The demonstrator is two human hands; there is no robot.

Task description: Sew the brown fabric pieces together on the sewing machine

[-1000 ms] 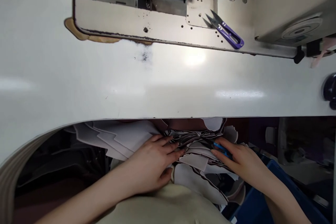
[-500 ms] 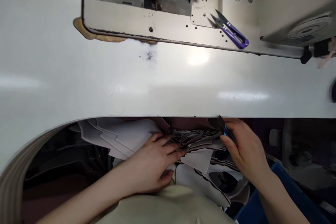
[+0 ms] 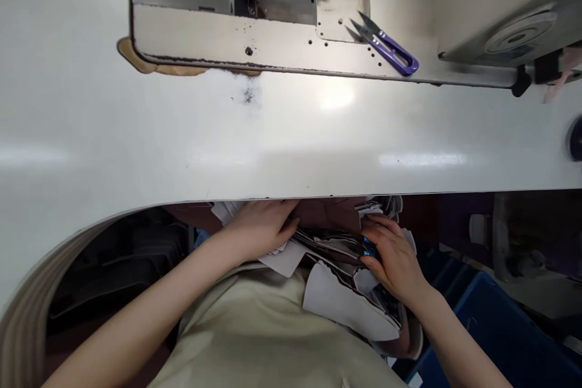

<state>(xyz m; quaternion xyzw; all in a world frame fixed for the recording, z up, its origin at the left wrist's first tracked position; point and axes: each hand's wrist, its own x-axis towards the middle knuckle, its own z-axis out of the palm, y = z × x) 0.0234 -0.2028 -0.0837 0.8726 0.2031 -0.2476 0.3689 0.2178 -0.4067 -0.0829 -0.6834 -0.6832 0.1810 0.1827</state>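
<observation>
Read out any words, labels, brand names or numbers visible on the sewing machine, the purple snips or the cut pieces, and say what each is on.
None can be read: the sewing machine's bed plate, the purple-handled thread snips and the pale cut pieces show no legible marking.

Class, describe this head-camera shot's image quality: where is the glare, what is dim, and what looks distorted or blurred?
Head view: a bright glare patch marks the white sewing table; the left hand and right hand sit in dimmer light below; the table edge bows leftward, lens distortion; the dark knob at far right blurs.
</observation>
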